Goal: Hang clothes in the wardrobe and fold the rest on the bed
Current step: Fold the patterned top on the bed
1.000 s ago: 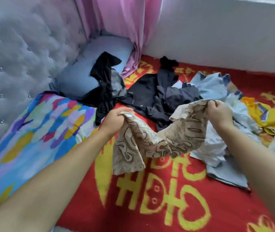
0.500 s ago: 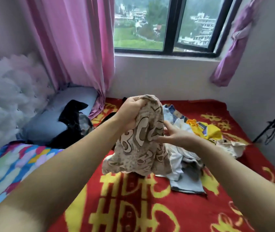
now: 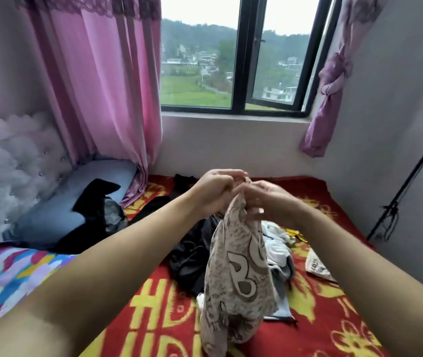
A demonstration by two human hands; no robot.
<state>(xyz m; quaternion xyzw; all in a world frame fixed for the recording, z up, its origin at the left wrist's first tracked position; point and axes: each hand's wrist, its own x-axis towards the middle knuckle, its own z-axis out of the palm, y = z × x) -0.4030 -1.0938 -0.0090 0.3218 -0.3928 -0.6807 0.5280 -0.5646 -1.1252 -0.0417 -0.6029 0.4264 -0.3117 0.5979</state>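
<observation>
Hanging from both hands, the beige patterned cloth [image 3: 238, 274] droops in a long bunch over the near middle of the red blanket [image 3: 334, 318]. The left hand [image 3: 214, 193] has its fingers curled round the cloth's top edge. The right hand [image 3: 264, 199] meets it there, blurred, fingers bent onto the same edge; how tightly it grips I cannot tell. Both forearms reach forward and converge, hands raised above the bed. Behind the cloth lie dark clothes [image 3: 192, 256] and white clothes [image 3: 276, 243]. Far left sit a blue pillow [image 3: 58, 210] and pink curtain [image 3: 107, 94].
</observation>
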